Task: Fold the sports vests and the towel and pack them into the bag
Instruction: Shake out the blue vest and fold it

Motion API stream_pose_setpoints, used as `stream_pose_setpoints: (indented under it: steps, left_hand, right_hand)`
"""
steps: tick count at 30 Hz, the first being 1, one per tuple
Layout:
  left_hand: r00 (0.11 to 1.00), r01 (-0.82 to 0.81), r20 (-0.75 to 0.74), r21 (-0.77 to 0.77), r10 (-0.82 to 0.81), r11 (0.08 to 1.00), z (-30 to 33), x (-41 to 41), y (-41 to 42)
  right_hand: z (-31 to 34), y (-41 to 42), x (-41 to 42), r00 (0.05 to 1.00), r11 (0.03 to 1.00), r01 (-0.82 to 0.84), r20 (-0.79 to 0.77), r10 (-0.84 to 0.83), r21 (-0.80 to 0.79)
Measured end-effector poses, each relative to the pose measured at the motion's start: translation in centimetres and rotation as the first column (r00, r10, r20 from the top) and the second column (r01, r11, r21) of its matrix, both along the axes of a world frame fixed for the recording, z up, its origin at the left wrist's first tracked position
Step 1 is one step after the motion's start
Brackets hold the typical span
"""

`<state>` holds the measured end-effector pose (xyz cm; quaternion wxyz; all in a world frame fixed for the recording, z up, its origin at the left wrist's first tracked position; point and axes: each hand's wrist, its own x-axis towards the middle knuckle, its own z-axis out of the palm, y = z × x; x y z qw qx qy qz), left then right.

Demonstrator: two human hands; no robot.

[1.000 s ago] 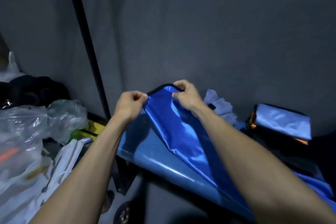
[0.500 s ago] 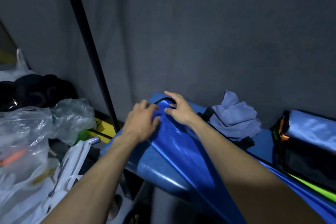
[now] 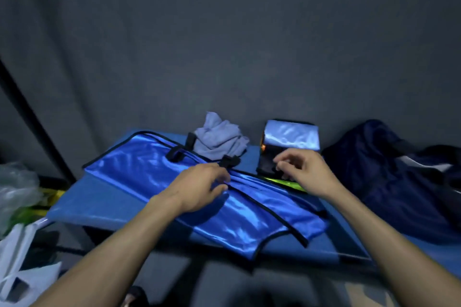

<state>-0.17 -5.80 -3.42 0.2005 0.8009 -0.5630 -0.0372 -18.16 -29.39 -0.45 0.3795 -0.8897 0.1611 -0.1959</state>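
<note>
A shiny blue sports vest (image 3: 149, 169) with black trim lies spread flat across the blue table (image 3: 82, 202). My left hand (image 3: 199, 187) hovers just over its middle, fingers loosely curled, fingertips near the black trim. My right hand (image 3: 304, 172) hangs above a neon-green vest edge (image 3: 287, 183), fingers relaxed and holding nothing. Behind it stands a stack of folded vests (image 3: 291, 137) with a pale blue one on top. A crumpled grey-blue towel (image 3: 219, 139) sits at the back of the table. The dark navy bag (image 3: 389, 172) lies at the right.
A grey curtain wall closes the back. A black pole (image 3: 32, 119) slants down on the left. Plastic bags (image 3: 17, 187) and white items (image 3: 20, 257) crowd the floor at the left. The table's front edge runs just under my forearms.
Both hands let go of the blue vest's top edge, and the vest now lies flat on the table. The hands have shifted right; my view has turned right, revealing the bag.
</note>
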Motion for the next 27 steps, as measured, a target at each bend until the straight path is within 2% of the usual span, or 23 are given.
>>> stream_pose_setpoints:
  steps: [4,7,9,12,15,18,21,23,25,27]
  left_hand:
    - [0.989,0.15,-0.019,0.115,-0.149,0.982,-2.0,-4.1,-3.2]
    - [0.984,0.164,0.028,0.203,-0.174,0.965,-3.3,-4.7,-4.1]
    - [0.986,0.145,0.054,0.201,-0.159,0.969,-3.5,-4.6,-4.5]
    - [0.977,0.185,0.091,0.069,-0.191,0.98,-2.8,-5.6,-5.2]
    - [0.938,0.34,0.084,-0.052,-0.335,0.939,-2.0,-8.5,-6.6]
    - [0.881,0.446,0.19,-0.024,-0.434,0.895,-2.5,-11.3,-8.8]
    - [0.843,0.471,0.314,-0.041,-0.436,0.881,-3.8,-12.4,-10.7]
    - [0.872,0.456,0.26,-0.121,-0.415,0.882,-3.8,-12.4,-11.4]
    - [0.927,0.376,0.071,-0.198,-0.369,0.905,-2.9,-12.2,-11.8]
    - [0.951,0.246,-0.126,-0.244,-0.282,0.938,-1.8,-11.8,-12.1]
  right_hand:
    - [-1.4,-2.4,-6.5,0.984,0.984,0.17,-0.046,-0.173,-0.057]
    - [-2.6,-3.1,-9.1,0.961,0.986,0.158,-0.222,-0.167,-0.06]
    - [-3.6,-3.7,-9.9,0.929,0.979,0.198,-0.312,-0.2,-0.037]
    - [-4.4,-4.1,-10.2,0.884,0.934,0.315,-0.409,-0.225,0.167]
    - [-4.1,-3.9,-9.9,0.9,0.84,0.353,-0.396,-0.184,0.411]
    - [-4.4,-3.9,-9.3,0.906,0.797,0.376,-0.37,-0.207,0.473]
    - [-4.7,-3.6,-8.9,0.92,0.783,0.379,-0.295,-0.259,0.493]
    - [-4.5,-3.2,-9.0,0.936,0.755,0.351,-0.207,-0.284,0.554]
    - [-3.8,-3.0,-9.5,0.954,0.765,0.289,-0.111,-0.277,0.575]
    - [-3.3,-2.6,-10.3,0.979,0.821,0.192,-0.051,-0.195,0.539]
